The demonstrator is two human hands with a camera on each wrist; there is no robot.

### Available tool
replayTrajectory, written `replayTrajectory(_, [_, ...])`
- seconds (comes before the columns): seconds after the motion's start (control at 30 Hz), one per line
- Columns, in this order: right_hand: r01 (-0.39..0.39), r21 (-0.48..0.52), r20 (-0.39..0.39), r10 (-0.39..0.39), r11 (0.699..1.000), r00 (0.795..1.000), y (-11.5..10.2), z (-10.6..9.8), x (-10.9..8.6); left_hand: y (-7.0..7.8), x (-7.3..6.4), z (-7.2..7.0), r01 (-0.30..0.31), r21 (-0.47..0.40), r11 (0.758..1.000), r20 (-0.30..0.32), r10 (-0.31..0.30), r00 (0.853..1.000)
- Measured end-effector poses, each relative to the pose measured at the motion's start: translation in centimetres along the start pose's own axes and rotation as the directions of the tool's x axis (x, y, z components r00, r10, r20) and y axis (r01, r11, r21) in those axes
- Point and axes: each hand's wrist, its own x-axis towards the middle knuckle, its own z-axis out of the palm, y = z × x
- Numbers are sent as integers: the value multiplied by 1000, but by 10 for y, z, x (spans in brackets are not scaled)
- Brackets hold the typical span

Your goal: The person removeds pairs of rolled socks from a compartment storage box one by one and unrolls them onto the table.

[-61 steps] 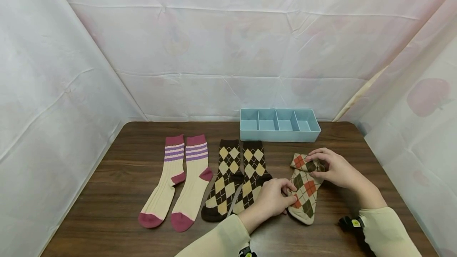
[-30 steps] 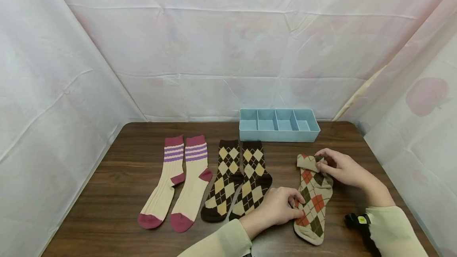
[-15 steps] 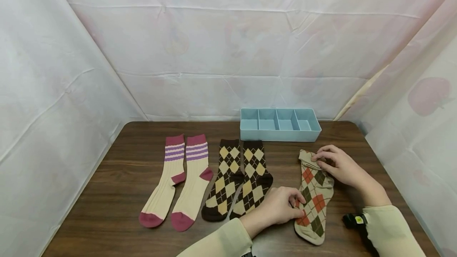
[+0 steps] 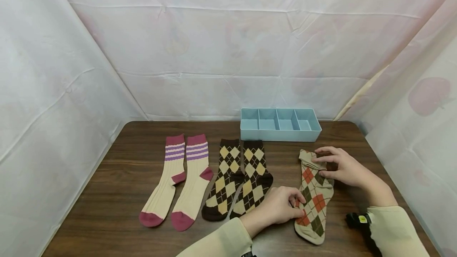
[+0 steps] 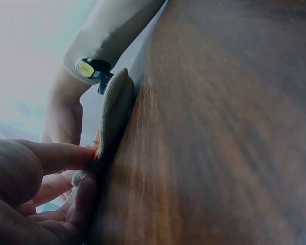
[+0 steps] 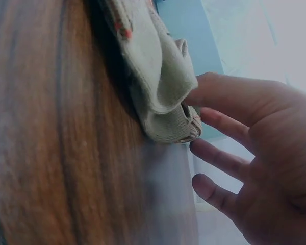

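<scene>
A beige argyle sock (image 4: 312, 201) with orange and olive diamonds lies at the right of the table, its toe toward the person and its cuff (image 4: 310, 159) folded over. Thumb and fingertips of my left hand (image 4: 282, 206) pinch the sock's left edge near the toe. My right hand (image 4: 344, 167) has the folded cuff between thumb and index finger, while its other fingers spread loosely, as the right wrist view shows. The sock's edge (image 5: 115, 112) rises beside the left fingers in the left wrist view. Whether a second sock lies underneath, I cannot tell.
Left of my hand lie two brown argyle socks (image 4: 225, 177), one partly behind that hand. Farther left are two cream socks (image 4: 164, 185) with purple stripes and maroon toes. A light blue divided box (image 4: 280, 135) stands at the back of the wooden table (image 4: 118, 193).
Both hands and the beige sock have shifted right and toward the person. The sock lies more stretched out, with a smaller fold at its cuff. During the last half second little has moved.
</scene>
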Motion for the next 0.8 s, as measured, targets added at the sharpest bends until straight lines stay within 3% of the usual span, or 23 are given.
replayTrajectory(0.27, [-41, -15, 22, 41, 999, 999, 0, 0, 1, 1, 1, 0, 8, -1, 1000, 9, -8, 1000])
replayTrajectory(0.8, [6, -30, 10, -6, 1000, 1000, 1, 0, 0, 0, 1, 2, 11, 28, 1000, -4, -11, 1000])
